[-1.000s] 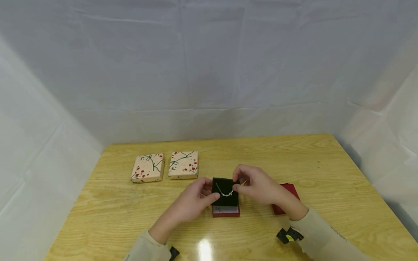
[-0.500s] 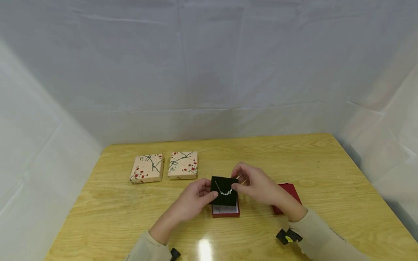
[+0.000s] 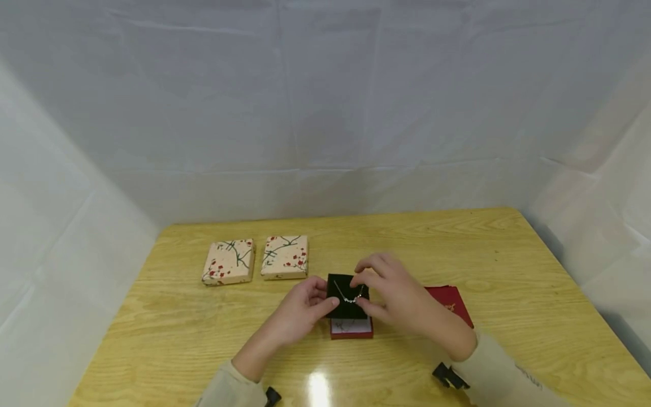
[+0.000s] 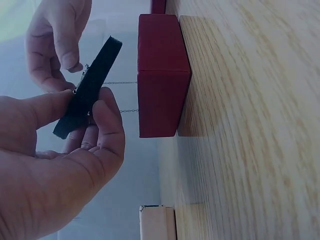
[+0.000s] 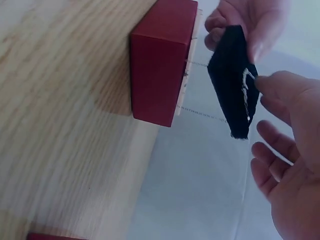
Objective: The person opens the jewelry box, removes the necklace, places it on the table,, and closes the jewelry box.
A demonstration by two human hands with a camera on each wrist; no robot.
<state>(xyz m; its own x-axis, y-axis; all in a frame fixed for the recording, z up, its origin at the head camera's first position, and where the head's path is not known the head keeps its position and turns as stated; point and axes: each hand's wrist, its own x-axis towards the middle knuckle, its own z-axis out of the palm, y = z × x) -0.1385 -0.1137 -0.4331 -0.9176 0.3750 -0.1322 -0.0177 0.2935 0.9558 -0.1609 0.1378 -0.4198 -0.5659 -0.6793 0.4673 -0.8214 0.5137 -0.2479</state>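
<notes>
My left hand (image 3: 300,314) holds a thin black velvet jewelry pad (image 3: 346,312) by its left edge, thumb on the front face and fingers behind. Across that face hangs a silver necklace (image 3: 349,301) with a row of small sparkling stones. My right hand (image 3: 394,291) is over the pad's right side, its thumb at the stones and index finger apart from it; in the right wrist view a fingertip touches the necklace (image 5: 245,90). Beneath the tilted pad, a red box base (image 3: 352,335) stands on the table. Fine chain strands (image 4: 129,110) run from behind the pad toward the box.
A dark red lid (image 3: 451,305) with gold marking lies to the right, partly behind the right forearm. Two cream boxes with a red blossom pattern, the left box (image 3: 229,263) and the right box (image 3: 285,258), rest at the back left. White sheeting (image 3: 325,113) surrounds the wooden table (image 3: 203,350).
My right hand has moved from the pad's upper right corner onto its front face, its fingers spreading at the necklace. The left hand still holds the pad, which has shifted slightly left.
</notes>
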